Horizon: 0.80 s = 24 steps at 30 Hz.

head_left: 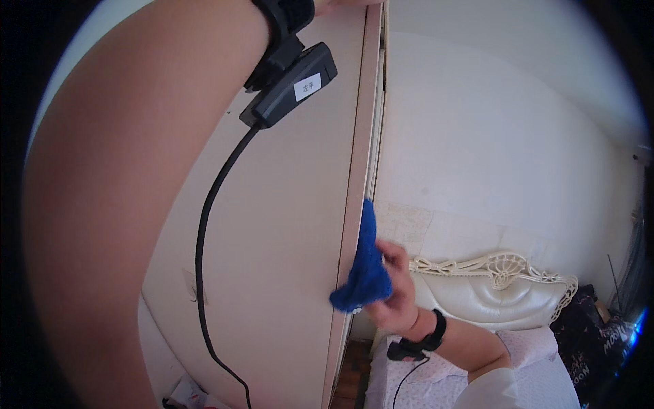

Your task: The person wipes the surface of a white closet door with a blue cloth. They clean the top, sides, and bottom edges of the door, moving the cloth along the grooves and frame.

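My right hand (397, 293) is closed on a blue cloth (368, 273), which lies along the vertical edge of a pale door panel (272, 204). Part of the cloth hangs below the fingers, bunched against the panel's edge. High up, my left arm (129, 136) reaches along the panel's face. Only a sliver of my left hand (347, 5) shows at the top rim, by the panel's upper part, and its fingers are out of sight. Each wrist wears a black strap with a small device; the left device (293, 85) has a cable running down in front of the panel.
Behind, to the right, stands a bed with a cream padded headboard (487, 296) and light bedding (545, 378). A dark printed bag or fabric pile (596, 341) sits beyond it. Brown floor (352, 371) shows between panel and bed. White items (187, 393) lie at lower left.
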Tool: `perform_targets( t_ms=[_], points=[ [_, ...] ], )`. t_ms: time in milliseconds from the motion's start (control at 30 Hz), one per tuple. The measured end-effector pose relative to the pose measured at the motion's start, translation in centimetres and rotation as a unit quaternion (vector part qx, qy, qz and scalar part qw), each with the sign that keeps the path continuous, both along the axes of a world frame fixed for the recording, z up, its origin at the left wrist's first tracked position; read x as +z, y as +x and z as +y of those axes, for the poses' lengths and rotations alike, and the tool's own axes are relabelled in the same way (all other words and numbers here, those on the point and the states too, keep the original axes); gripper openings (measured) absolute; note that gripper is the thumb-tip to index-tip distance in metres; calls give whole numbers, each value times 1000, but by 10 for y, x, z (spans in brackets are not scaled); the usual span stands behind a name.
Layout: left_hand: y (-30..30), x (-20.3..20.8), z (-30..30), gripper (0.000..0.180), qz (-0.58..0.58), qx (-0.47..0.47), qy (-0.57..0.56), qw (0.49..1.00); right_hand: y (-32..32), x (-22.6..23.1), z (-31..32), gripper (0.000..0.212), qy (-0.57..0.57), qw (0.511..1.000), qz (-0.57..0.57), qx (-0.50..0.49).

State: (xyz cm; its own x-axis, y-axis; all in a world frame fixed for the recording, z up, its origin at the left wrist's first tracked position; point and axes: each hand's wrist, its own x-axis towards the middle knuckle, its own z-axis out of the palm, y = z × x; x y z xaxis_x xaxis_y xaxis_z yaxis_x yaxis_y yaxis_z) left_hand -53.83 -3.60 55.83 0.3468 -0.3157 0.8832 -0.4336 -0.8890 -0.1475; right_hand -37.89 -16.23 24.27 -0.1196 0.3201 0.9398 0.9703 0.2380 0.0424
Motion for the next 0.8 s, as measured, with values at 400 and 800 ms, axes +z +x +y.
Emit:
perform_targets(
  t_ms=[400, 800],
  points=[
    [42, 47, 12, 74, -83, 81, -37, 993, -2, 10, 21, 50, 63, 997, -11, 40],
    [18, 19, 6, 75, -56, -7, -72, 996, -22, 198, 23, 29, 109, 980, 95, 137]
  ],
)
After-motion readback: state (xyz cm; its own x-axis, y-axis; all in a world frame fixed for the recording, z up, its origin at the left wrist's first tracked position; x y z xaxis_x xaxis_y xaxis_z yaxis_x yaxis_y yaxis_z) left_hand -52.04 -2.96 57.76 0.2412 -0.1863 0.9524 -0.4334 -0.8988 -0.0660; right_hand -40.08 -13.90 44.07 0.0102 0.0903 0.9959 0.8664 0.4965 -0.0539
